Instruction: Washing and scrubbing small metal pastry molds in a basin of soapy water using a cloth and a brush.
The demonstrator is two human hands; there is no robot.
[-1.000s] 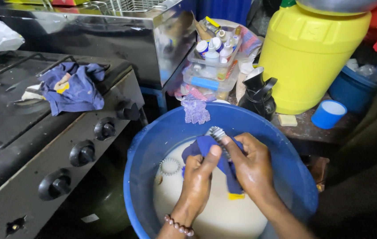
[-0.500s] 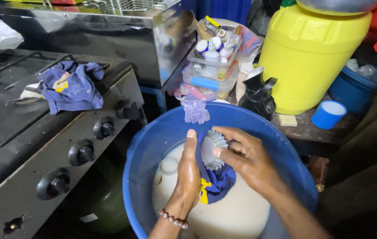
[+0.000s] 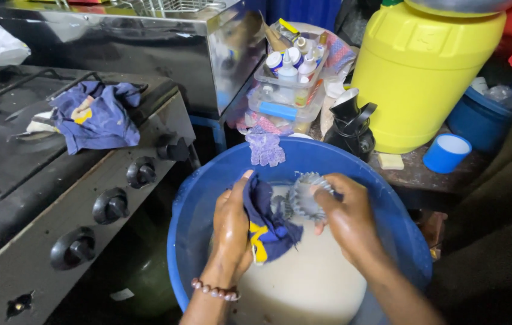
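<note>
left hand (image 3: 232, 232) pinches blue cloth (image 3: 268, 225) over basin (image 3: 193, 241) | right hand (image 3: 346, 213) grips fluted metal mould (image 3: 304, 194) just above milky water (image 3: 310, 283) | wiping under way, mould wet, rinse outstanding | second cloth (image 3: 96, 117) on stove (image 3: 57, 198)

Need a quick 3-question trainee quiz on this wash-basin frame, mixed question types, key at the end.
1. True or false: the left hand holds a dark blue cloth with a yellow patch.
2. Multiple choice: the right hand grips which item? A) a wooden spoon B) a ridged metal piece C) a glass bottle
3. Fill in: both hands work over cloudy water inside a large ____ basin.

Key
1. True
2. B
3. blue
</note>
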